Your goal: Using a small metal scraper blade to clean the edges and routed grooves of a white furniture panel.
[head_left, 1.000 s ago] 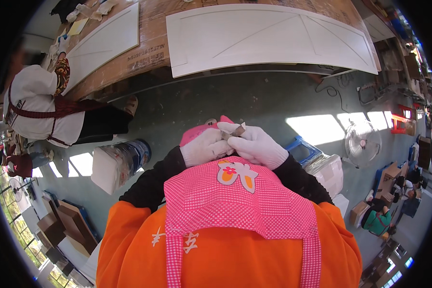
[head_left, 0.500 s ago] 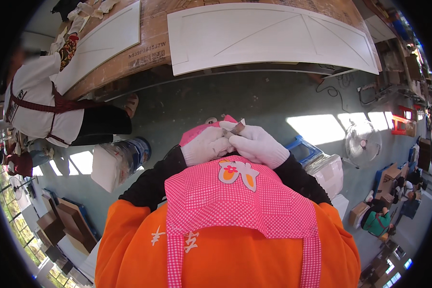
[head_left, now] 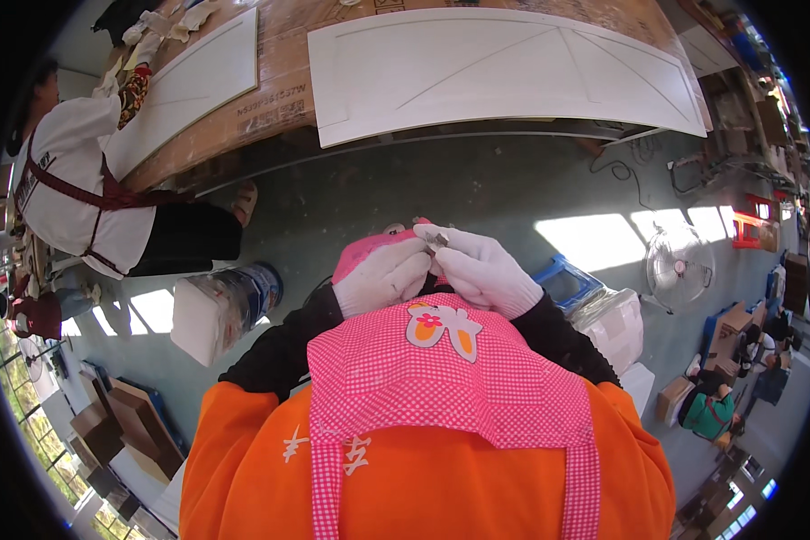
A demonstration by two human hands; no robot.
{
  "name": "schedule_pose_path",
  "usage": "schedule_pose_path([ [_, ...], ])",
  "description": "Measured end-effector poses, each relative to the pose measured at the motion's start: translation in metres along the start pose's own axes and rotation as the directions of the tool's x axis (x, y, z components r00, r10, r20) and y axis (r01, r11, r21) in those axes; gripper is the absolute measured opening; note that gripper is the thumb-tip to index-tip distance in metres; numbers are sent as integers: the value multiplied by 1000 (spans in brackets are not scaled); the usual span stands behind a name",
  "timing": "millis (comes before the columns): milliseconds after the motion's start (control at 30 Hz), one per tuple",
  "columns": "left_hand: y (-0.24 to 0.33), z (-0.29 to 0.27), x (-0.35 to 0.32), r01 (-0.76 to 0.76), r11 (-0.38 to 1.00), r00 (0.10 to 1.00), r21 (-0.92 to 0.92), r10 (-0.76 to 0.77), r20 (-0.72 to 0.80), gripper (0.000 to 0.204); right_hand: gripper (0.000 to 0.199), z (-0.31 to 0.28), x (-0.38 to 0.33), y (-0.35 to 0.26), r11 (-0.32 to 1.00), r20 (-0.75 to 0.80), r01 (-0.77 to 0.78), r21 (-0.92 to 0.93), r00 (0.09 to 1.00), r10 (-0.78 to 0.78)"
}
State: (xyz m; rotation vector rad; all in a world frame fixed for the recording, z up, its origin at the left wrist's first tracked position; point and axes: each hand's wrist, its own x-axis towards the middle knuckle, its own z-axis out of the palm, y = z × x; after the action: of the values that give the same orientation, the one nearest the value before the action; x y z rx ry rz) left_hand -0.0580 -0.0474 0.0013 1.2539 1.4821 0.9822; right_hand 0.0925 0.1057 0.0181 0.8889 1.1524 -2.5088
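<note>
While a long white panel [head_left: 504,67] lay across the brown workbench [head_left: 279,99] ahead and another person in a white top [head_left: 72,180] leaned at its left end, the pink checked apron [head_left: 441,387] filled the foreground. Above its bib, the gloved left hand [head_left: 380,277] and right hand [head_left: 486,268] met, fingers pinched together on a small brownish-grey piece [head_left: 437,238].

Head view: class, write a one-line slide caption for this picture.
Two white-gloved hands, left hand and right hand, pinch a small grey piece above a pink checked apron.
</note>
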Motion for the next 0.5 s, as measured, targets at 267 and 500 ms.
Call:
schedule_pose_path([
  [267,9,-13,3,445,820,895,-359,-409,175,35,43,4,-1,-5,990,0,9,-142,1000,-9],
  [500,2,2,-1,332,931,937,-153,-345,-61,40,44,-2,-2,-6,993,26,-8,-117,1000,12],
])
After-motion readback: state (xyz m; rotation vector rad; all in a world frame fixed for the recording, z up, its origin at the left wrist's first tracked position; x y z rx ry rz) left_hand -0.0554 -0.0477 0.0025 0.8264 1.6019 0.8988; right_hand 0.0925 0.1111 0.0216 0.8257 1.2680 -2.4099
